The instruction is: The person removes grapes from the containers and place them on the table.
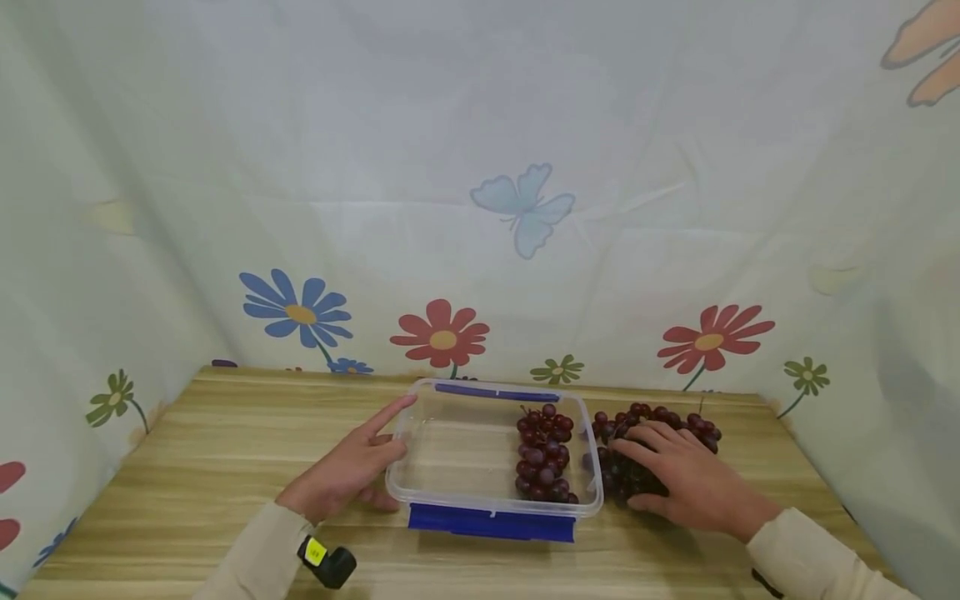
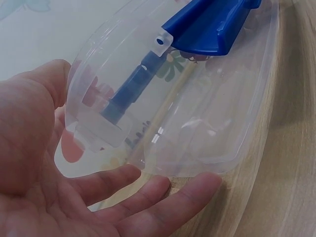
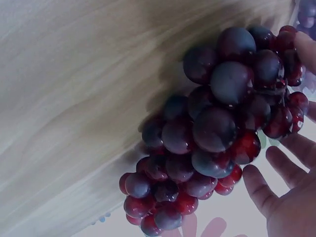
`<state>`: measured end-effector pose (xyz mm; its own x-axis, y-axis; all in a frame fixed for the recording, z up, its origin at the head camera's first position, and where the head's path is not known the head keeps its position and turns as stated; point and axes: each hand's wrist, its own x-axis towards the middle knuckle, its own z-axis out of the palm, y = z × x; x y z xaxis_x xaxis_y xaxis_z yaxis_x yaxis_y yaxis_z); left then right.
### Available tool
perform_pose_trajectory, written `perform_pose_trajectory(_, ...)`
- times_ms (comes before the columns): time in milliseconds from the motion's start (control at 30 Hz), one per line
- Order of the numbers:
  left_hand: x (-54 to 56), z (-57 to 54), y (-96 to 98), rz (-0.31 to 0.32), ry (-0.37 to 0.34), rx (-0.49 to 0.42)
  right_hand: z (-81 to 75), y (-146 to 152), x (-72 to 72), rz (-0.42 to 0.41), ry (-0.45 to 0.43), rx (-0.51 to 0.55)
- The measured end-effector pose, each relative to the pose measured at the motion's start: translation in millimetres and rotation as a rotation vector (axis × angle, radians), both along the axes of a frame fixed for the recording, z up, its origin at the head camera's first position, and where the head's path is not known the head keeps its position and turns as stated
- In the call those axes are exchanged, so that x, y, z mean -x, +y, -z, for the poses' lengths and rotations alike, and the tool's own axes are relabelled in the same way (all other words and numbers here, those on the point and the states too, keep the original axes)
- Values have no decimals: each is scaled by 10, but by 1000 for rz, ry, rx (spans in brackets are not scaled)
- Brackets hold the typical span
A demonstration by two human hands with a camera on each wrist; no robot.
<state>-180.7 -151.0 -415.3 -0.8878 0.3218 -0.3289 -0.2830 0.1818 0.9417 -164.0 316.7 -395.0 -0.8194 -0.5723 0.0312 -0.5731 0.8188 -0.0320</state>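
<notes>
A clear plastic container (image 1: 463, 450) with blue side clips stands lidless on the table. One bunch of dark red grapes (image 1: 543, 457) lies along its right side. My left hand (image 1: 352, 467) is at the container's left side, index finger along the rim; in the left wrist view its fingers (image 2: 153, 197) stretch loosely near the base. To the right of the container, more grapes (image 1: 609, 479) lie on the table. My right hand (image 1: 686, 479) rests over them, fingers spread and fairly straight; in the right wrist view the grapes (image 3: 215, 128) hide part of its contact.
The wood-grain table (image 1: 225, 467) ends at the back against a pale curtain (image 1: 375, 167) printed with flowers and butterflies. A blue clip (image 1: 491, 522) sticks out from the container's front side.
</notes>
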Motion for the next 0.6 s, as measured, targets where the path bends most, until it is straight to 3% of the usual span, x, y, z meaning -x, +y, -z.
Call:
perform_pose_trajectory(333,-14,-10,17,-31,-4,20,-79,-60,21,44,4,40)
perform_pose_trajectory(600,-11,4,-3,-13,0,9,-180,-179,34,-9,66,69)
